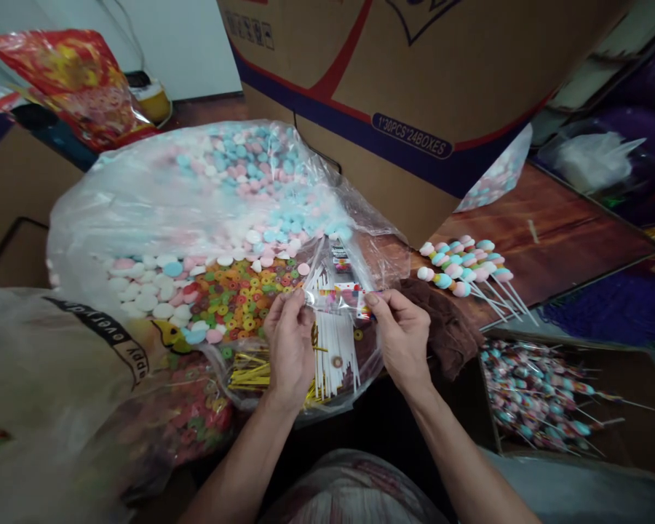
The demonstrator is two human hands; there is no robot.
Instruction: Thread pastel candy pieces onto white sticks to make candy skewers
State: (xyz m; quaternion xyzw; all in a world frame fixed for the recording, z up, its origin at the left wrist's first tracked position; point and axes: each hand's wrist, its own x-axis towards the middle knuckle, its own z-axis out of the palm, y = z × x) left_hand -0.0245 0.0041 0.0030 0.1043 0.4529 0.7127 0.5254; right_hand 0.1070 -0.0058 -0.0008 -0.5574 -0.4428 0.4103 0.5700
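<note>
Stretched between my two hands is a small clear plastic wrapper (338, 300) with colourful print. My left hand (290, 349) pinches its left end, and my right hand (402, 331) pinches the right end. Just beneath lie white sticks (332, 364) in an open plastic bag, partly covered by the wrapper. Gold twist ties (251, 372) are beside my left hand. Colourful ring gummies (234, 295) and white, pink and blue candies (147, 295) spread out to the left. Several candy skewers (466, 266) rest on the table beyond my right hand.
A large cardboard box (360, 87) stands at the back. At the lower right, an open box (622, 386) contains many candy skewers. A brown cloth (450, 327) lies by my right hand. A printed plastic bag (49, 378) fills the left foreground; a red packet (81, 84) stands behind.
</note>
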